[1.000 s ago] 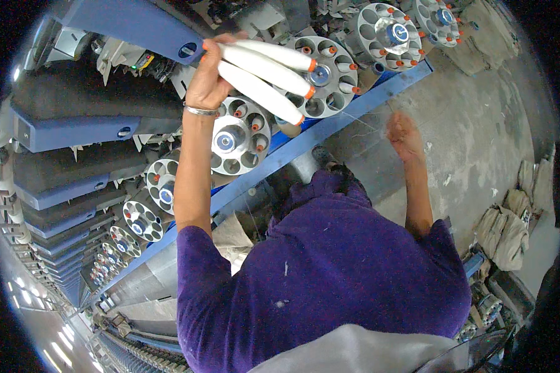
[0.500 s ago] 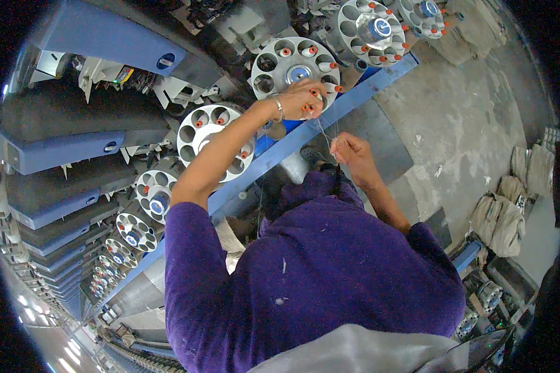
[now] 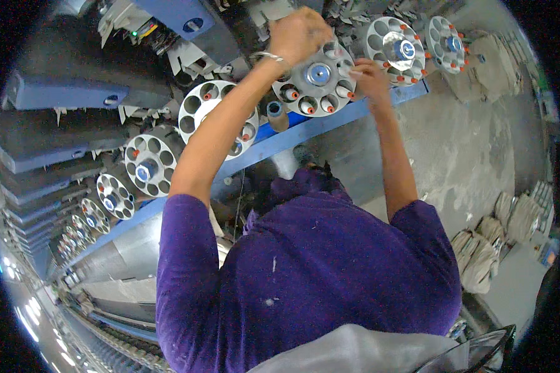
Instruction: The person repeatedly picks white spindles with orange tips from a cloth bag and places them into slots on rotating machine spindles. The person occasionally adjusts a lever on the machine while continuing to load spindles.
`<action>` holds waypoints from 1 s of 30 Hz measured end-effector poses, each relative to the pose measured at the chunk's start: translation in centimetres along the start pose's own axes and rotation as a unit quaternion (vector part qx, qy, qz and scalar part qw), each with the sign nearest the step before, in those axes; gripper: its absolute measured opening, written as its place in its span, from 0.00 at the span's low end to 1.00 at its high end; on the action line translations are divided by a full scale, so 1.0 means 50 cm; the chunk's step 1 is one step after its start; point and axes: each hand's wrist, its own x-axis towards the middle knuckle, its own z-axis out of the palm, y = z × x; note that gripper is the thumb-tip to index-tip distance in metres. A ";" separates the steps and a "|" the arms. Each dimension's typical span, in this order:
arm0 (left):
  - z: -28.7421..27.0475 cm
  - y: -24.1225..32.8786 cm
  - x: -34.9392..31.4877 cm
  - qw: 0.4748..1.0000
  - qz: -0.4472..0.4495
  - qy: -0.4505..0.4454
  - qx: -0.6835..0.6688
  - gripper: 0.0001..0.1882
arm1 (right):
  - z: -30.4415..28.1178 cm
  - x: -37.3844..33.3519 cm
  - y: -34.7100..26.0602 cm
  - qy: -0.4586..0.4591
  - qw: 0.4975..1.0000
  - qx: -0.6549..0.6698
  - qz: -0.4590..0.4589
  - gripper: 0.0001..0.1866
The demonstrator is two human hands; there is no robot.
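Both my hands are at a round white magazine (image 3: 331,87) with round pockets and a blue hub. Several white yarn bobbins with orange tips sit in its near pockets, among them one bobbin (image 3: 308,108) at the front. My left hand (image 3: 300,36) is over the far left part of the magazine, palm down; its fingers are bent and smeared, and their tips are hidden. At the magazine's right rim is my right hand (image 3: 371,79), thumb and fingers pinched together by a pocket. Whatever lies between those fingertips is too small and blurred to name.
A tan tube with a blue top (image 3: 277,117) stands left of the magazine. More round magazines line the machine, including one on the left (image 3: 149,163) and one on the right (image 3: 397,51). A blue rail (image 3: 330,130) runs in front. Pale sacks (image 3: 479,255) lie at the right.
My left hand has moved from the magazine's near side to its far side. My right hand has risen from the threads to the right rim. The magazine appears turned, its bobbins now nearer me.
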 end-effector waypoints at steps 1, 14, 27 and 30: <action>0.037 -0.018 -0.022 0.990 -0.013 -0.069 0.122 0.11 | 0.045 0.012 0.035 -0.009 0.996 -0.046 -0.070 0.04; -0.043 0.066 -0.254 0.434 -0.450 0.145 -0.767 0.10 | 0.141 -0.074 -0.136 -0.389 0.921 -0.003 -0.018 0.17; -0.082 0.264 -0.514 0.965 -0.215 -0.064 -0.131 0.06 | 0.111 0.276 -0.105 -0.493 0.593 0.588 0.244 0.09; -0.092 0.249 -0.601 0.939 -0.184 -0.019 -0.289 0.09 | 0.186 0.383 -0.102 -0.297 0.819 0.490 0.005 0.16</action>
